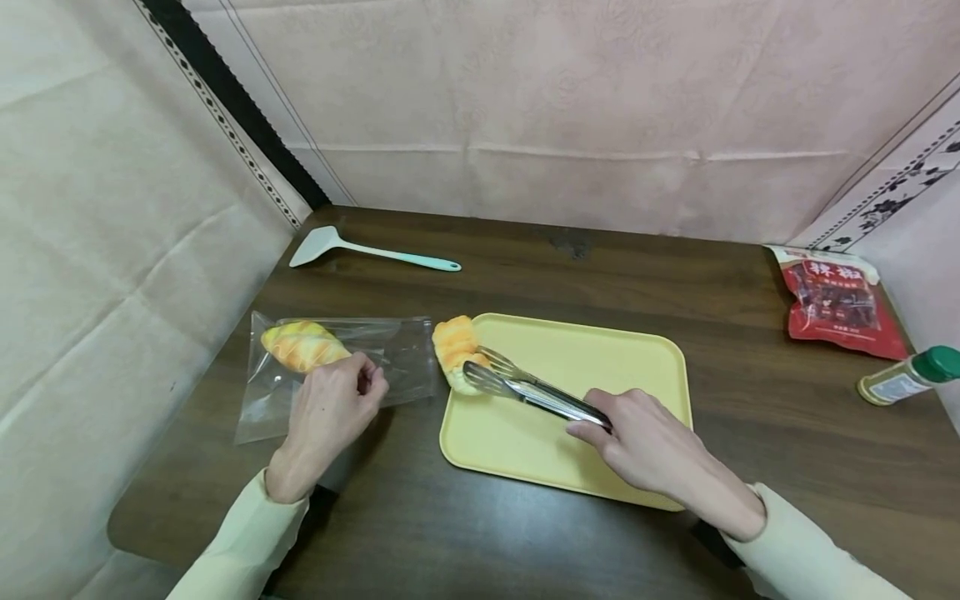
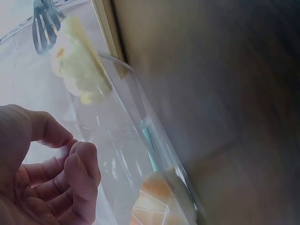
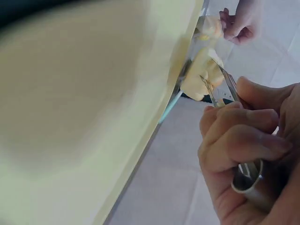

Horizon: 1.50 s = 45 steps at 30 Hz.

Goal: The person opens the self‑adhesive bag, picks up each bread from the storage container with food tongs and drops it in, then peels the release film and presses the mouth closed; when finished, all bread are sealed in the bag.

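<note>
My left hand is over a clear plastic bag, thumb and forefinger pinching its near edge. One bread roll, yellow-green with orange stripes, lies inside the bag, to the left of these fingers. My right hand grips metal tongs with dark handles. The slotted heads of the tongs reach a second bread roll and appear to hold it. That roll is at the left edge of a yellow tray, beside the bag's right end.
A pale turquoise spatula lies at the back left of the dark wooden table. Toward the right wall are a red snack packet and a green-capped seasoning bottle. Pale cloth walls enclose the table's back and sides.
</note>
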Available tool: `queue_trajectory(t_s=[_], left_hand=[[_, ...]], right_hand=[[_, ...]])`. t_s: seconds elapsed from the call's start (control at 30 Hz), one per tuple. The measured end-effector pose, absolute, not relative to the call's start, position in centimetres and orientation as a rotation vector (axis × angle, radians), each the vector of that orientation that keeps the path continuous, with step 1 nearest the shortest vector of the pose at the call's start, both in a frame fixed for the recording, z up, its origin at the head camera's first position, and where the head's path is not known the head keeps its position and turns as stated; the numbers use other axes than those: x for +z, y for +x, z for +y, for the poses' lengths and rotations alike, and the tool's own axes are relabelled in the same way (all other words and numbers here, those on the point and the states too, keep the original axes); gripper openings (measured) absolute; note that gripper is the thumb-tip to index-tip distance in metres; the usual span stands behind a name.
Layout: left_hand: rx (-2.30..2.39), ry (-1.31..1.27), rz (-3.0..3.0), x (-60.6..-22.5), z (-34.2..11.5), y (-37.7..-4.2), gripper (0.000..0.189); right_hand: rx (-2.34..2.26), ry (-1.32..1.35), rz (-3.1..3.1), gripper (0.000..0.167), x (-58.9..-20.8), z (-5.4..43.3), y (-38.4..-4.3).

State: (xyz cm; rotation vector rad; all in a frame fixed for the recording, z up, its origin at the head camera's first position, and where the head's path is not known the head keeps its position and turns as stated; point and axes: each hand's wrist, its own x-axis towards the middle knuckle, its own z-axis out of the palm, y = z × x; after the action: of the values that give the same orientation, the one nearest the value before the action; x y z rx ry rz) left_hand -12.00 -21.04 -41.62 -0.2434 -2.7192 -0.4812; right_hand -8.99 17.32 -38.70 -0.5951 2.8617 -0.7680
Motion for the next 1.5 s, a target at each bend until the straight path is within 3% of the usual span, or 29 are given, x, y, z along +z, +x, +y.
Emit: queue_trajectory(t_s=[0.73,1.5], left_hand=[[-0.517,-0.279,-2.697,-41.5,-21.1,-12.1,0.02],[-0.509,-0.29,-2.683,-41.5,-21.3,-11.8,0.02]], right_hand=[[-0.814,-0.71,2.526,0.038,-36.9,10.9,-14.8],[-0.89,-0.617,2.484,0.031,-38.6,6.6,-15.1]])
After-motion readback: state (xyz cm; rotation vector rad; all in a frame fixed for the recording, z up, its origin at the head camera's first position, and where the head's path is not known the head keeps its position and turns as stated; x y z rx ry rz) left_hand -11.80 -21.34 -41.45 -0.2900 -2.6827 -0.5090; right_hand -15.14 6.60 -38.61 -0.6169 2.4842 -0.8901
